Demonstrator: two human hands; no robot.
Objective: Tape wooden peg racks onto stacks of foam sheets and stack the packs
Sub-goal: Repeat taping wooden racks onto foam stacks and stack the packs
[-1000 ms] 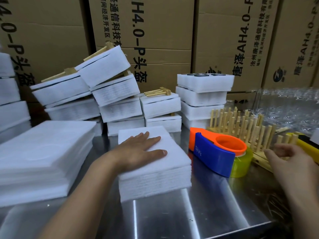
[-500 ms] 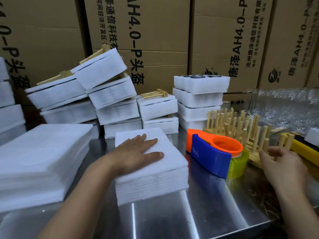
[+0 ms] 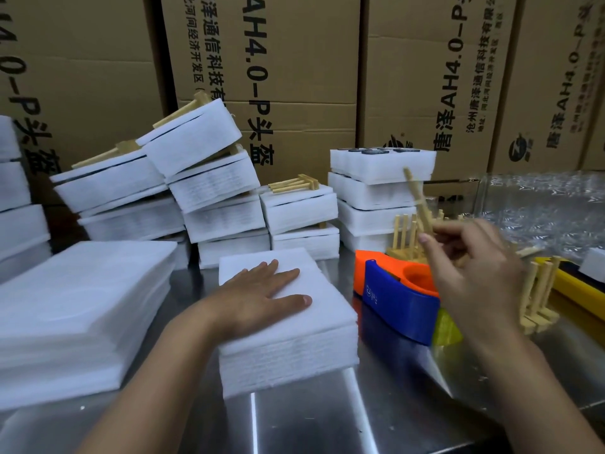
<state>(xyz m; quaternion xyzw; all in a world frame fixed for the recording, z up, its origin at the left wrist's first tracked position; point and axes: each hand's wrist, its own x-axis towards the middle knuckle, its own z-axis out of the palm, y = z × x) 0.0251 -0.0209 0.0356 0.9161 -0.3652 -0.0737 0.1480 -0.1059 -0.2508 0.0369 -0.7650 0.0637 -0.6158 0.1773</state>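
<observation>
Got the left hand (image 3: 262, 299) lying flat on top of the foam stack (image 3: 294, 365), fingers straight and spread a little, gripping nothing, just pressing down. Got that stack parked near the front edge of the steel worktop (image 3: 376, 414), roughly mid-width.

Over on the right, got the right hand (image 3: 474, 276) up in the air with fingers curled round a wooden peg rack (image 3: 417, 201), holding it by the lower end. Tilted up and leftward, pretty motion-blurred, so can't make out the exact grip. Hanging above the orange and blue tape dispenser (image 3: 399, 303), clear of the worktop.

Found the dispenser just right of the foam stack, with a yellow-green tape roll (image 3: 447, 329) poking out at its lower right.

More loose peg racks (image 3: 537, 290) standing behind and right of the dispenser, toward the right edge. Bigger pile of foam sheets (image 3: 75, 309) at the left edge. Finished packs (image 3: 203, 178) heaped along the back edge, some leaning, a few with racks sticking out on top. Behind all that, cardboard boxes (image 3: 294, 77) with printed lettering, plus bubble wrap (image 3: 540, 208) at the back right corner.
</observation>
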